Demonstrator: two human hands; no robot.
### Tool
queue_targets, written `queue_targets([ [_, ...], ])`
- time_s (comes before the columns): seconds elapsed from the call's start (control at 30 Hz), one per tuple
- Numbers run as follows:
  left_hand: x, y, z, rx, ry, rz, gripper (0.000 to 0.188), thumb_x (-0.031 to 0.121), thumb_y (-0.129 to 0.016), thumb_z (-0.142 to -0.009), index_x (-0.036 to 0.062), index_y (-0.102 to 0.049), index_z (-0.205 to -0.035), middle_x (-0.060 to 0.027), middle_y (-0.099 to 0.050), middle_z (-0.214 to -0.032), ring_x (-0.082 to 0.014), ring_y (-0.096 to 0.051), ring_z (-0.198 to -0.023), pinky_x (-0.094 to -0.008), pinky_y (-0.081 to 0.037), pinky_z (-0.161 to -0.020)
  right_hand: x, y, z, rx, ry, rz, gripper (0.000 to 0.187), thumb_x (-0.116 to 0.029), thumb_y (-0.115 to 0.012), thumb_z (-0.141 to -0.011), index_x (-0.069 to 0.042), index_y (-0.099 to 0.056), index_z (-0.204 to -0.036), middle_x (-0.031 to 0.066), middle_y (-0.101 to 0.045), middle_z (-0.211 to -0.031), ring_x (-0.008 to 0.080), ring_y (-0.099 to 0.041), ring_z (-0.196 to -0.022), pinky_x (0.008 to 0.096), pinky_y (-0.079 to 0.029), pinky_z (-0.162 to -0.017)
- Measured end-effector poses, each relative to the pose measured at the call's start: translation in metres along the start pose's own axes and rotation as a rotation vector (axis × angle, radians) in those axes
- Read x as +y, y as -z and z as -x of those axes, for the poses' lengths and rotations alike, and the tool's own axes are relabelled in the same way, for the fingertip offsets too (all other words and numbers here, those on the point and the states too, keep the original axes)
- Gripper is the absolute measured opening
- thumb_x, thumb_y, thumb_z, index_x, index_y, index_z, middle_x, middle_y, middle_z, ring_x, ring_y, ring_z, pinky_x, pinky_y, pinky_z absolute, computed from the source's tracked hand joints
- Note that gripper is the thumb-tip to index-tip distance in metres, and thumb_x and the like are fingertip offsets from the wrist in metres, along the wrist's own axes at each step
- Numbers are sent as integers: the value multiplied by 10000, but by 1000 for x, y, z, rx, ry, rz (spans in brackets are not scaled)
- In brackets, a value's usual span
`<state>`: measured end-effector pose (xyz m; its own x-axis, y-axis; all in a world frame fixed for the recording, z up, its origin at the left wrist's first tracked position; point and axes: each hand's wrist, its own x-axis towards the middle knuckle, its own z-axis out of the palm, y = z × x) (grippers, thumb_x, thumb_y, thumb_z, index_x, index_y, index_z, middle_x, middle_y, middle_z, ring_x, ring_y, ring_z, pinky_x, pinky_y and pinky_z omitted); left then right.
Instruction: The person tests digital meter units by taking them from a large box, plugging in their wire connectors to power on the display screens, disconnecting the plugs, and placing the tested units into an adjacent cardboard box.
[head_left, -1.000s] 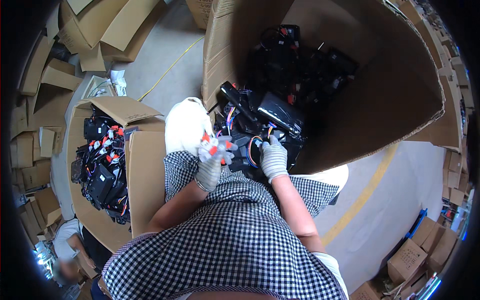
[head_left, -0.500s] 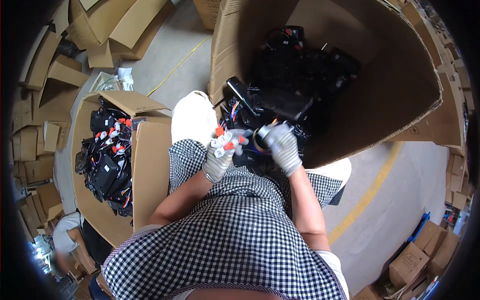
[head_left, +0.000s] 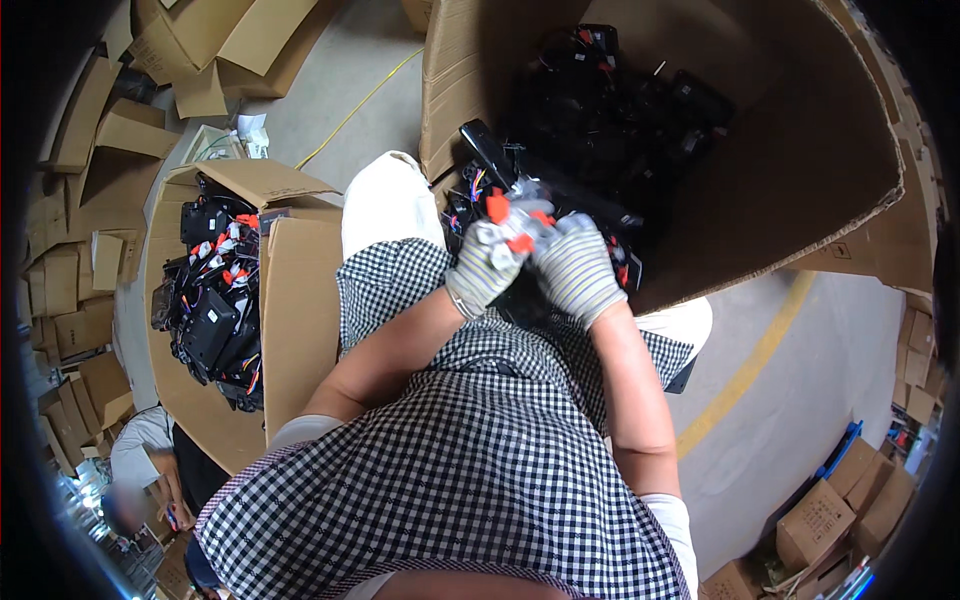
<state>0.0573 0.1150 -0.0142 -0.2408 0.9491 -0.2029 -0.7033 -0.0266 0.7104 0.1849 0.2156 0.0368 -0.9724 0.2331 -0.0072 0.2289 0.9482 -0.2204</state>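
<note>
My left hand, in a striped work glove, is closed on a bunch of red and white plug connectors, blurred by motion. Right beside it, my gloved right hand curls its fingers in against the bunch. What lies inside those fingers is hidden. Coloured wires and black plastic units lie just beyond my hands, at the mouth of a large cardboard box. Deeper in that box is a dark heap of similar units.
To my left, a smaller open carton holds black units with red and white connectors. Flattened and open cartons pile up at far left. Another person is at lower left. A yellow cable crosses the floor; more boxes stand lower right.
My left hand has moved right and up with the connectors. The right hand has shifted slightly right, and both hands are now together at the bunch. The silvery item by my right fingers no longer shows.
</note>
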Motion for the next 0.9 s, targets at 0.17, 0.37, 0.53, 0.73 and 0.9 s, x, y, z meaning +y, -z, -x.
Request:
queue_targets([
  [0.17,-18,19,-7,-77,-92,-881,266,140,-480,-807,60,-570,-1045,-79,-625,-814,-194,-602,-605,-285,-502,-578,-27,-65,24,-228,312,-172,259,-304,-549,-809,-86,-652,-715,95,-641,-740,279,-615,-730,394,-475,-702],
  [0.37,-20,-5,-8,-576,186,-1560,297,222,-536,-809,87,-594,-1067,-142,-634,-913,-306,-623,-829,-399,-476,-723,-43,-91,27,94,84,-530,251,-187,-461,-798,-41,-649,-718,162,-639,-824,299,-610,-826,396,-467,-765],
  [0.53,13,-13,-28,-373,298,-296,541,314,-628,-843,-4,-479,-1254,-132,-628,-1072,-187,-607,-1000,-265,-481,-826,-40,-74,34,-62,130,-130,290,-262,-530,-838,-32,-645,-703,132,-632,-788,281,-604,-826,400,-459,-778],
  [0.73,-8,6,-22,-502,275,-809,449,125,-650,-813,67,-503,-1233,-78,-547,-1242,-162,-553,-1080,-281,-435,-917,-44,-92,42,-239,5,-116,272,-299,-539,-843,-64,-673,-865,147,-633,-906,330,-577,-941,448,-410,-915],
  [0.9,10,5,8,-714,-172,-958,220,74,-555,-866,24,-581,-1079,-110,-617,-1073,-242,-598,-970,-332,-457,-871,-39,-100,55,61,-304,-773,260,-177,-552,-819,-87,-583,-1062,127,-623,-1038,301,-590,-927,383,-467,-833],
])
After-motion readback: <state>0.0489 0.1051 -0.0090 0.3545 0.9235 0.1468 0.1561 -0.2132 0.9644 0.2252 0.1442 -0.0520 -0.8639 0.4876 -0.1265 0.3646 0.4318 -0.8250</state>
